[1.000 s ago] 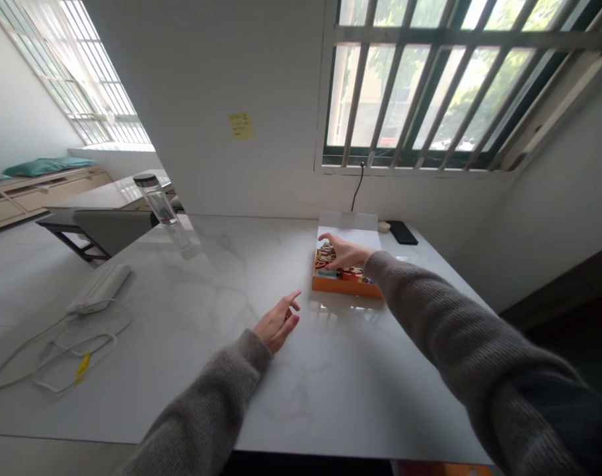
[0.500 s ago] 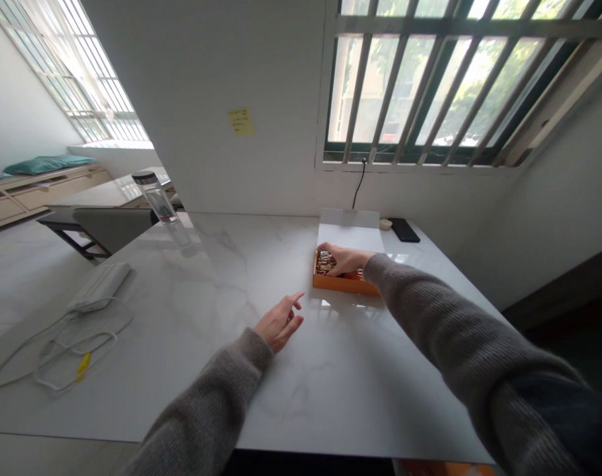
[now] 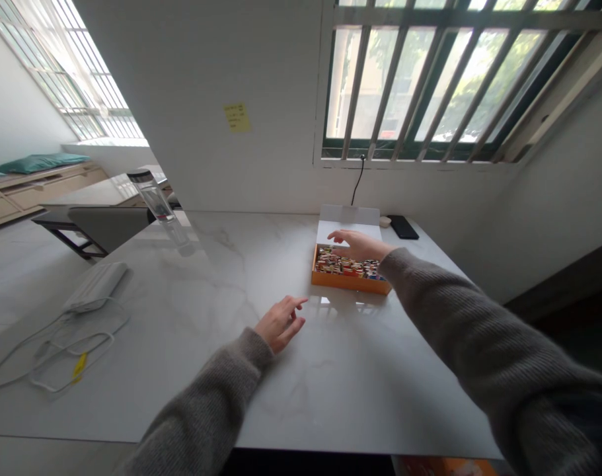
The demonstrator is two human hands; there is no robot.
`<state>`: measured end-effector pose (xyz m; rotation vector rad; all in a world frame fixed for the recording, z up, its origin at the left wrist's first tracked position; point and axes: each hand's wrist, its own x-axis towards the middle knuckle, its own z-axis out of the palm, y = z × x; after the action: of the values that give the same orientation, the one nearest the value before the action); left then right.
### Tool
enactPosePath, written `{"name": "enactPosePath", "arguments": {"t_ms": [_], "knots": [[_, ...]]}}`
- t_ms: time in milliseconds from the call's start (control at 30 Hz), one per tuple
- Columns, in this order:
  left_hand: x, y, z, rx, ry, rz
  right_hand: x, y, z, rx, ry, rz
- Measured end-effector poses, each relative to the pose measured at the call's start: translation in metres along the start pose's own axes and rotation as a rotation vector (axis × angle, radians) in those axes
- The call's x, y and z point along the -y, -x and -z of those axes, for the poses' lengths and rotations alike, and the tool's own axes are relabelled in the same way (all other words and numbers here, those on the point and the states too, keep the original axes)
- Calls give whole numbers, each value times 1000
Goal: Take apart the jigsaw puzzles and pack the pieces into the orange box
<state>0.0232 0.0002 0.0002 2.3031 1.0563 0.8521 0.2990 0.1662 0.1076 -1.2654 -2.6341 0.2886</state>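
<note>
White marble counter (image 3: 360,396): shallow orange cardboard tray (image 3: 347,284) of packed multicoloured pieces (image 3: 343,266) sits near its far edge. Open right hand (image 3: 361,244) hovers over the tray's far rim; open left hand (image 3: 281,324) waits just short. A careless knock could tip the tray, spilling pieces.

Marble tabletop (image 3: 221,396) leaves the left hand (image 3: 281,324) room at 12 o'clock; the orange box (image 3: 340,282) blocks 2 o'clock, a white power adapter (image 3: 95,287) 9 o'clock.

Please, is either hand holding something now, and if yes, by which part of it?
Nothing is held: the right hand is open above the orange box, and the left hand is empty.
</note>
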Motion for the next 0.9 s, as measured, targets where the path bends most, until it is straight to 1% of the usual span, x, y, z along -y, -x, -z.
{"name": "enactPosePath", "arguments": {"t_ms": [100,200,300,400,500,567,633,700,800,833,900], "knots": [[-1,-3,-2,-30,1,-33,-4,19,-5,-33,92,73],[-3,-9,-2,-73,-18,-61,-5,42,-21,-68,149,92],[-5,-23,4,-105,-84,-108,-3,62,-37,-154,156,116],[-6,-50,13,-81,-197,-162,2,75,-44,-194,178,160],[-9,-87,19,15,-351,-228,7,82,-45,-170,189,208],[-9,-112,17,85,-446,-259,8,85,-46,-153,163,228],[-7,-131,11,122,-519,-242,7,87,-46,-149,127,236],[0,-142,4,113,-560,-160,6,88,-46,-152,106,232],[13,-144,-3,54,-548,-33,5,88,-42,-140,109,240],[17,-143,-4,30,-537,-19,5,88,-40,-133,115,248],[20,-143,-2,-8,-518,-53,6,87,-39,-122,123,263]]}}
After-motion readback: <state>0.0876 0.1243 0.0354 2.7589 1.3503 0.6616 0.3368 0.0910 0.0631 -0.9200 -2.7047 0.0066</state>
